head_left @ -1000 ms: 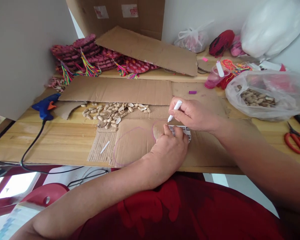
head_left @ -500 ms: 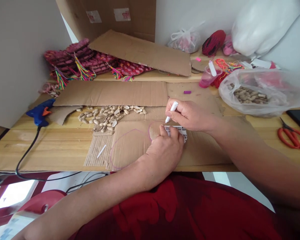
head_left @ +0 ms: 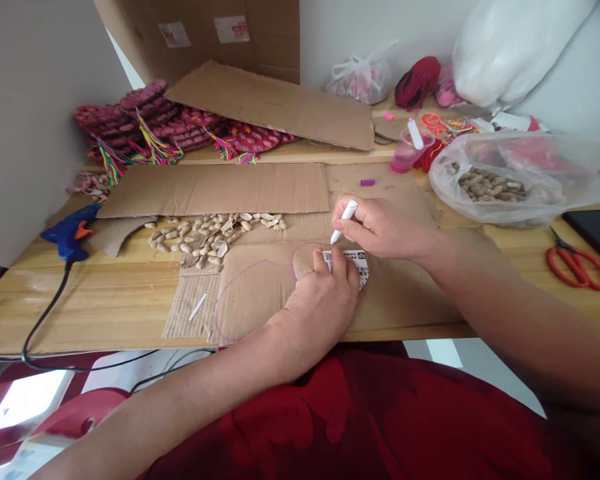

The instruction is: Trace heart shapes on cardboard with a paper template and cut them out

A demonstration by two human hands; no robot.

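My right hand (head_left: 375, 227) is closed around a white marker (head_left: 344, 221), its tip down at the upper edge of a cardboard cutout (head_left: 304, 261). A printed white label (head_left: 363, 263) is on the cutout. Across this piece lies my left hand (head_left: 325, 300), its fingers spread and pressing down; the palm hides much of the cutout. Underneath is a larger cardboard sheet (head_left: 253, 300). A purple curved outline (head_left: 217, 303) is drawn on its left part, and another purple line shows round the cutout's left edge.
Peanut shells (head_left: 210, 233) lie behind the sheet. At left rests a blue glue gun (head_left: 70, 233) with its cord. Red-handled scissors (head_left: 577, 263) and a phone (head_left: 595, 233) are at right, near a plastic bag of peanuts (head_left: 490, 187). A purple cap (head_left: 367, 182) lies farther back.
The marker tip has moved slightly right along the cutout's upper edge. My left hand stays pressed on the piece. The whole view has shifted a little.
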